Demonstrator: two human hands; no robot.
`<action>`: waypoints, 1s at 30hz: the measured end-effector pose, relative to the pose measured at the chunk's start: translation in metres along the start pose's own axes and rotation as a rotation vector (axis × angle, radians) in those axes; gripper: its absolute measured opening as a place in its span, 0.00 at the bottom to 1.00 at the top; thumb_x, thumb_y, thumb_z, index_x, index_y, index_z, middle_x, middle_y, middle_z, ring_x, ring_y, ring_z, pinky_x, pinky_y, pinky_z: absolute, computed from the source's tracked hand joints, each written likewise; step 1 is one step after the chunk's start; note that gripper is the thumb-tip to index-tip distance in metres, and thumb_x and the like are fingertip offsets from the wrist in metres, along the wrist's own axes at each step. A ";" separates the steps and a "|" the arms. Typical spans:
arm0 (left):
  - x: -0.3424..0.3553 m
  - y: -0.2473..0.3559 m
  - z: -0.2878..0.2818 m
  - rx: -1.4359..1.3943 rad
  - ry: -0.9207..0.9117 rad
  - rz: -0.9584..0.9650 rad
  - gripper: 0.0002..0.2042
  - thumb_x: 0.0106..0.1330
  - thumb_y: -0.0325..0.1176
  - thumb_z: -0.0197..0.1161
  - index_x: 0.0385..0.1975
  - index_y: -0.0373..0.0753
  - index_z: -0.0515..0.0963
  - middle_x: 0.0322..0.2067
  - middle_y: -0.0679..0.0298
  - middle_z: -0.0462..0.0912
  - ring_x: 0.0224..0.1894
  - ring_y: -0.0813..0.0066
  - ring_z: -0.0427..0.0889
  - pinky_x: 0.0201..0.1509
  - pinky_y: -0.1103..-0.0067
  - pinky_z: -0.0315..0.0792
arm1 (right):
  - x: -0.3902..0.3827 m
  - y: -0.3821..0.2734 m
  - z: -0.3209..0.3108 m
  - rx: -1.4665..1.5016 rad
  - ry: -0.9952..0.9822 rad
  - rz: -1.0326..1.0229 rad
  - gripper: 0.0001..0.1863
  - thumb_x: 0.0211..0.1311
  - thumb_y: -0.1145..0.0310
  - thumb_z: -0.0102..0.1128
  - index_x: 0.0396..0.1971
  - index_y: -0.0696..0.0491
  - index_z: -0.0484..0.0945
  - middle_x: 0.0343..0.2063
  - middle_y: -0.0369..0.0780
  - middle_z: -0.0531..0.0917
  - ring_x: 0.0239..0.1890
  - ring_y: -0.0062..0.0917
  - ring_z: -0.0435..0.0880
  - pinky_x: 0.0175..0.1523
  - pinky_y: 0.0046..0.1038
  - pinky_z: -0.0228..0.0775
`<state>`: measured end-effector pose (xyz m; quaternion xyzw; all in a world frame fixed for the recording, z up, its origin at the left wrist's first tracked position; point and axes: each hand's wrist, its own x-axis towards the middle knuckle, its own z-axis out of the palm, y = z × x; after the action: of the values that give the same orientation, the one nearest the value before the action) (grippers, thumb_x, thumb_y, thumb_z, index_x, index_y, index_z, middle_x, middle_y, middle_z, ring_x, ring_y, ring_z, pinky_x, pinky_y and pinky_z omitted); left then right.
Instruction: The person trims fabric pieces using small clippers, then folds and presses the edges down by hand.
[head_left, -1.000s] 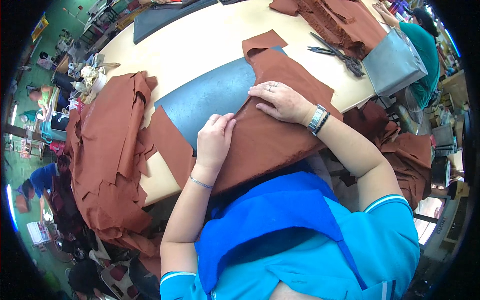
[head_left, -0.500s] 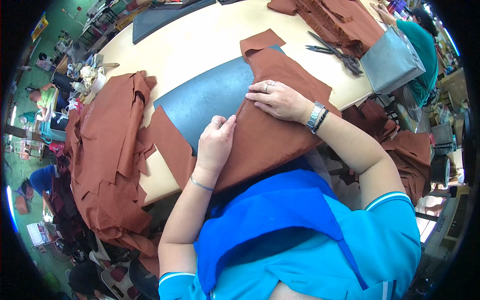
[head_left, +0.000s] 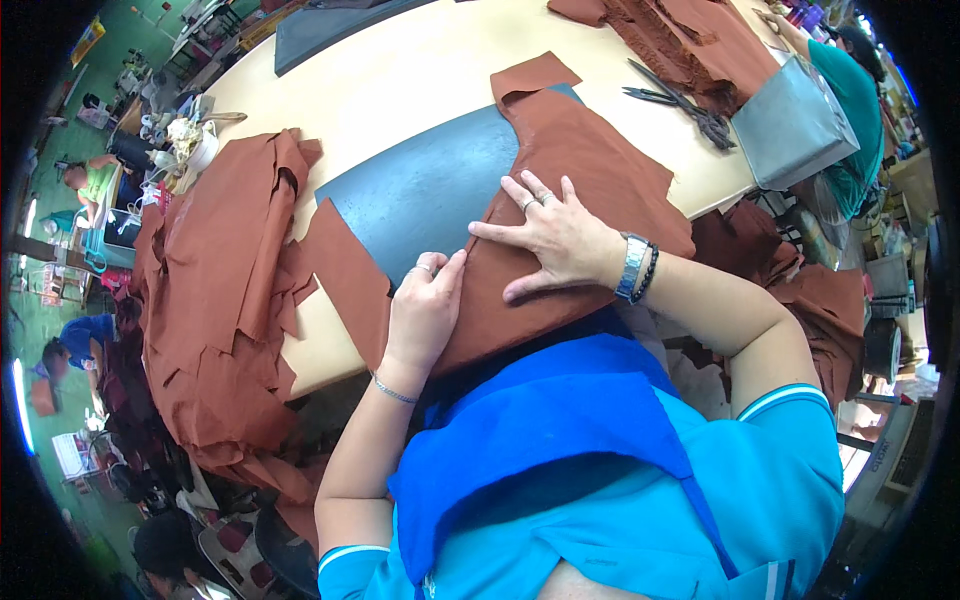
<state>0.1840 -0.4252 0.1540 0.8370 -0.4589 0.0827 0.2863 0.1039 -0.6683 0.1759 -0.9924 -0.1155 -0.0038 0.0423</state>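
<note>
A rust-brown sheet (head_left: 600, 170), cloth or thin leather, lies across a dark blue-grey board (head_left: 420, 180) on the table in front of me. Its folded edge runs diagonally over the board. My left hand (head_left: 424, 312) pinches that edge near its lower end, thumb and forefinger together. On the sheet's surface rests my right hand (head_left: 553, 238), palm down with fingers spread wide, the fingertips close to the fold. A further brown flap (head_left: 345, 275) extends past the board's left side.
Stacked brown pieces (head_left: 220, 290) hang over the table's left edge. Large dark shears (head_left: 685, 105) lie at the far right, beside a grey metal box (head_left: 797, 125). More brown material (head_left: 700, 45) sits behind them. A co-worker in a green top (head_left: 848, 110) is at the right.
My right hand has opened from fingers held together on the fold to a flat, spread hand, slightly nearer me. My left hand stays pinched at the edge.
</note>
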 end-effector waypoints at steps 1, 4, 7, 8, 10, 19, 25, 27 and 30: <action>-0.001 0.000 0.000 -0.002 -0.001 0.002 0.09 0.71 0.28 0.65 0.48 0.37 0.85 0.38 0.57 0.83 0.34 0.59 0.86 0.37 0.68 0.82 | -0.001 0.000 -0.001 0.000 -0.001 0.003 0.53 0.53 0.14 0.50 0.75 0.30 0.66 0.75 0.57 0.61 0.77 0.62 0.57 0.65 0.81 0.54; -0.001 0.000 0.001 -0.001 -0.015 -0.008 0.09 0.72 0.28 0.65 0.48 0.38 0.86 0.39 0.56 0.84 0.35 0.57 0.86 0.38 0.68 0.82 | -0.001 0.018 -0.001 -0.011 0.037 0.122 0.54 0.53 0.14 0.49 0.75 0.31 0.67 0.76 0.56 0.60 0.79 0.59 0.54 0.67 0.83 0.47; 0.003 0.001 0.003 -0.004 0.011 0.022 0.09 0.72 0.28 0.64 0.48 0.37 0.85 0.39 0.57 0.83 0.34 0.59 0.86 0.38 0.68 0.82 | 0.004 0.044 -0.006 -0.176 0.123 0.279 0.48 0.61 0.22 0.54 0.75 0.36 0.68 0.76 0.53 0.61 0.80 0.54 0.54 0.73 0.77 0.40; 0.006 0.003 0.004 0.002 0.006 0.027 0.09 0.72 0.27 0.64 0.48 0.37 0.85 0.39 0.57 0.83 0.35 0.58 0.86 0.38 0.68 0.82 | 0.007 0.042 -0.007 -0.162 0.195 0.252 0.46 0.63 0.26 0.56 0.73 0.41 0.70 0.75 0.53 0.63 0.79 0.52 0.56 0.75 0.73 0.38; 0.011 0.003 0.007 0.002 0.004 0.036 0.09 0.72 0.27 0.63 0.48 0.37 0.85 0.39 0.57 0.83 0.35 0.58 0.86 0.39 0.68 0.82 | 0.009 0.025 0.002 0.137 0.230 0.048 0.41 0.64 0.33 0.62 0.66 0.48 0.75 0.69 0.50 0.71 0.74 0.47 0.67 0.75 0.58 0.55; -0.004 -0.003 -0.015 -0.090 -0.066 -0.032 0.08 0.71 0.29 0.65 0.46 0.37 0.86 0.37 0.57 0.83 0.37 0.57 0.86 0.41 0.67 0.81 | -0.001 -0.013 0.016 0.151 0.164 -0.053 0.43 0.66 0.31 0.59 0.70 0.47 0.73 0.70 0.50 0.70 0.74 0.47 0.66 0.72 0.63 0.61; -0.009 -0.004 -0.011 0.049 -0.002 0.041 0.06 0.68 0.28 0.66 0.42 0.38 0.86 0.35 0.60 0.83 0.35 0.60 0.85 0.40 0.68 0.79 | -0.006 -0.025 -0.004 0.076 0.029 0.027 0.47 0.58 0.23 0.58 0.73 0.36 0.70 0.73 0.52 0.65 0.77 0.54 0.60 0.66 0.79 0.53; -0.009 -0.004 -0.014 0.063 -0.017 0.074 0.08 0.69 0.28 0.67 0.44 0.39 0.87 0.35 0.59 0.84 0.35 0.60 0.85 0.40 0.68 0.78 | -0.004 -0.015 0.001 -0.036 0.204 0.117 0.42 0.62 0.29 0.60 0.69 0.41 0.75 0.70 0.51 0.71 0.74 0.51 0.67 0.69 0.74 0.52; -0.008 -0.003 -0.018 0.052 -0.051 0.027 0.08 0.69 0.30 0.67 0.44 0.40 0.87 0.36 0.61 0.84 0.38 0.61 0.84 0.46 0.66 0.75 | 0.005 -0.020 0.001 0.196 0.189 -0.060 0.37 0.66 0.38 0.63 0.65 0.50 0.77 0.65 0.49 0.76 0.69 0.44 0.74 0.71 0.54 0.63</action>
<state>0.1841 -0.4088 0.1644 0.8399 -0.4747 0.0772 0.2515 0.1045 -0.6478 0.1764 -0.9748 -0.1402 -0.0875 0.1496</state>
